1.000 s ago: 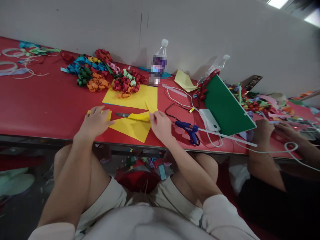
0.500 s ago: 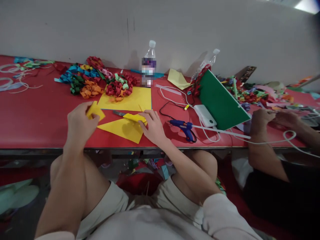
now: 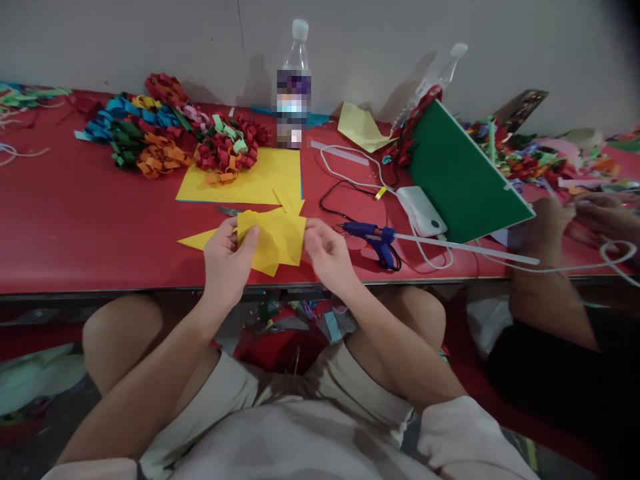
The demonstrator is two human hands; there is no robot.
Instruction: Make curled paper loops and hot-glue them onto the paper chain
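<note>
My left hand and my right hand hold a small yellow paper piece between them, just above the red table's front edge. The left thumb presses on its left side; the right fingers pinch its right edge. Under it lies a yellow triangular sheet. The scissors lie mostly hidden behind the paper. A larger yellow sheet lies farther back.
Piles of coloured paper chains sit at the back left, a water bottle behind the sheet. A blue glue gun, white cables and a power bank lie to the right. Another person's hands work beside a green board.
My left hand carried its small yellow piece rightward to the middle, and my right hand left the scissors and took hold of the paper's right side. The view tilted lower.
</note>
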